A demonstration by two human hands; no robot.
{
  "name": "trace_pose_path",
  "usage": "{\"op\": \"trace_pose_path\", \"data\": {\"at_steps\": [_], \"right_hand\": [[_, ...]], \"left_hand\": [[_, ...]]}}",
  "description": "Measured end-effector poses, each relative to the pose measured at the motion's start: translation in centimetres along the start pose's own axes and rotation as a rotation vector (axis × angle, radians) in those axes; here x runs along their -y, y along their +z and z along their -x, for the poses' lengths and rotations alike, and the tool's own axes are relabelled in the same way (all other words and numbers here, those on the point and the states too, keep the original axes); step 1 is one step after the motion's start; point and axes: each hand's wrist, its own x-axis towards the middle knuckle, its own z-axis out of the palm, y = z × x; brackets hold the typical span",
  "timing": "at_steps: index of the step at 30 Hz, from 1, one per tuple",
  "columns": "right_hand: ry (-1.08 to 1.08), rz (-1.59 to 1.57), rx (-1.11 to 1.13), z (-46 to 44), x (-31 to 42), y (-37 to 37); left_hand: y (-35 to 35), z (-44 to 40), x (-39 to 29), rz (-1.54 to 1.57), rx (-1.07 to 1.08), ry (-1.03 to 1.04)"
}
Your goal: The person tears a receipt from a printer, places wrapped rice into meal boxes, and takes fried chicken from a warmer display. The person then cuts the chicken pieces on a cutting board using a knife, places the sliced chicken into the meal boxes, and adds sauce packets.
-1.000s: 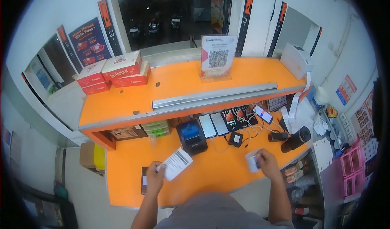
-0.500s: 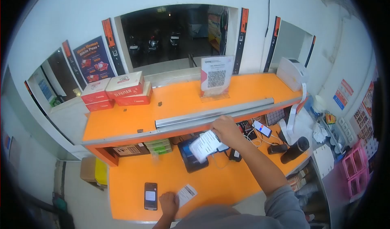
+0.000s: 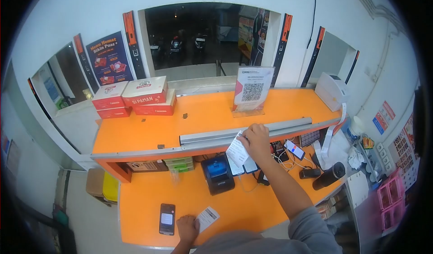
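Observation:
My right hand (image 3: 256,140) pinches a white printed receipt (image 3: 236,151) by its upper right edge, in front of the counter's raised shelf. Below and left of that slip sits a black receipt printer (image 3: 218,182), and phones (image 3: 249,164) lie just beside it. My left hand (image 3: 187,228) rests low on the orange counter with its fingers curled at the edge of a second receipt (image 3: 208,218); part of that paper is hidden by the hand. Left of this hand lies a black smartphone (image 3: 167,219) with its screen lit.
On the orange upper shelf (image 3: 207,112) are red and white food boxes (image 3: 146,91), a QR code stand (image 3: 252,89), a metal rail (image 3: 246,131) and a white label printer (image 3: 332,91). A black tumbler (image 3: 329,176), cables and another lit phone (image 3: 294,150) occupy the right side.
My right hand has raised the receipt up and to the right, off the printer, which now shows more fully. The view has shifted slightly. My left hand stays at the other receipt.

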Motion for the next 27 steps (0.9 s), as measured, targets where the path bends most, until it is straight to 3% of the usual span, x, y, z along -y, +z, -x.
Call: {"op": "trace_pose_path", "data": {"at_steps": [7,10,16,19,22,25,27], "right_hand": [[-0.244,-0.078,-0.016,1.5,0.8,0.1],[-0.249,-0.135,-0.001,1.9,0.6,-0.6],[-0.071,-0.067,0.029,3.5,-0.4,-1.1],[-0.028,0.156,0.002,3.7,0.5,-1.9],[0.006,0.093,0.092,4.4,1.0,-0.7],[-0.031,-0.058,0.002,4.3,2.0,-1.4],[-0.009,0.05,0.014,4.7,1.7,-2.4]], "left_hand": [[-0.6,-0.3,-0.6,0.036,-0.001,-0.015],[-0.5,-0.2,-0.7,0.057,-0.022,-0.013],[-0.3,-0.1,-0.4,0.031,-0.017,-0.013],[0.1,0.2,0.1,0.025,0.02,-0.025],[-0.7,-0.3,-0.8,0.01,0.057,-0.039],[-0.6,-0.3,-0.9,0.02,0.036,0.003],[-0.2,-0.3,-0.5,0.029,-0.008,0.04]]}}
